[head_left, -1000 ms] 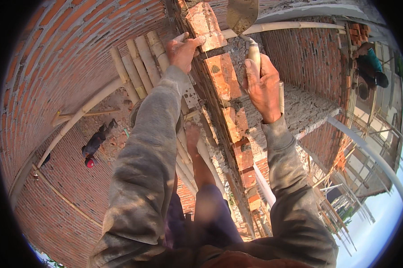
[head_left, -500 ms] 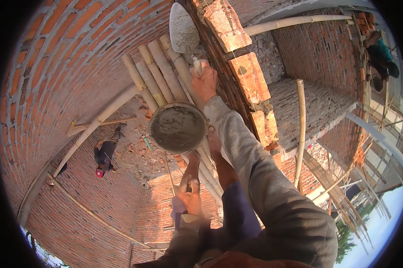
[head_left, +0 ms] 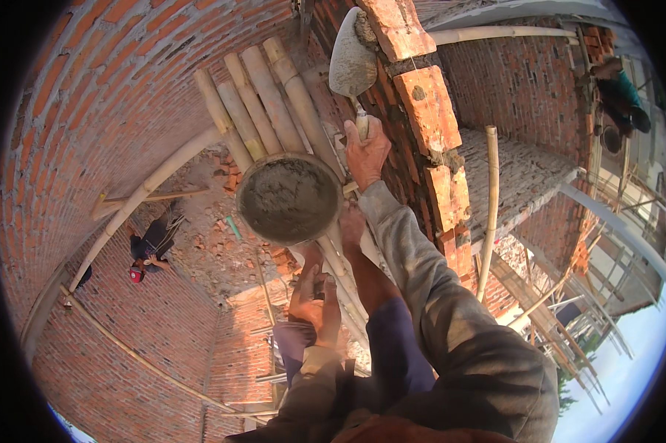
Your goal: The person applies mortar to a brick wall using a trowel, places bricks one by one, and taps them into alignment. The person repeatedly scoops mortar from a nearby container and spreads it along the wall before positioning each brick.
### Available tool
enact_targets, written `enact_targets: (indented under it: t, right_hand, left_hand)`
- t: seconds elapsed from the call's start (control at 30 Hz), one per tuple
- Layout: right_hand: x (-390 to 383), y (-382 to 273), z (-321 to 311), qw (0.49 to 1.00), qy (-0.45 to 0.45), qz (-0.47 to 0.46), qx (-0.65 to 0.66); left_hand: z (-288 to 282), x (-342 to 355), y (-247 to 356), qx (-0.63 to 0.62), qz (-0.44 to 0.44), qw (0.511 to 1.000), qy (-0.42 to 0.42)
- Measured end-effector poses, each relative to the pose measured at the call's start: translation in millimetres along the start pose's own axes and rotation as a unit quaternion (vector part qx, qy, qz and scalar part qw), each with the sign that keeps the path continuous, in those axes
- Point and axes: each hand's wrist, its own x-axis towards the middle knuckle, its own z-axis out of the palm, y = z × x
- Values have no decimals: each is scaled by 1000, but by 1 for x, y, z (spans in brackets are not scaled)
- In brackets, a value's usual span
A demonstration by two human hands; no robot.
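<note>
My right hand (head_left: 367,153) is closed around the handle of a mason's trowel (head_left: 352,68). Its broad blade points away from me, close against the left side of a brick wall (head_left: 431,111), and some mortar clings near the blade's right edge. Just left of my right forearm stands a round bucket (head_left: 240,203) filled with wet grey mortar (head_left: 290,198). My left hand (head_left: 315,304) is low, in front of my legs and nearer me than the bucket. Its fingers are loosely bent and apart, with nothing visible in them.
Bamboo poles (head_left: 263,100) lie side by side beyond the bucket, high above a rubble-strewn floor (head_left: 222,244). A person in a red cap (head_left: 150,251) is below on the left; another person (head_left: 622,96) is at far right. An upright bamboo pole (head_left: 491,214) stands right of the wall.
My right hand and the trowel have moved right, so the blade is now beside the wall's bricks. The left hand has risen slightly, its fingers more bent. The whole view has shifted somewhat.
</note>
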Motion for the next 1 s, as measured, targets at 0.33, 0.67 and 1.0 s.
enact_targets:
  t: [0.33, 0.67, 1.0]
  right_hand:
    - [-158, -11, -119, 970, -146, -151, -120]
    - [-191, -68, -192, 728, -505, 384, 260]
    - [27, -131, -329, 977, -172, 90, 94]
  left_hand:
    - [-12, -4, -15, 17, -5, 999, 45]
    - [-34, 25, 29, -64, 16, 990, 124]
    - [246, 211, 286, -93, 148, 970, -172]
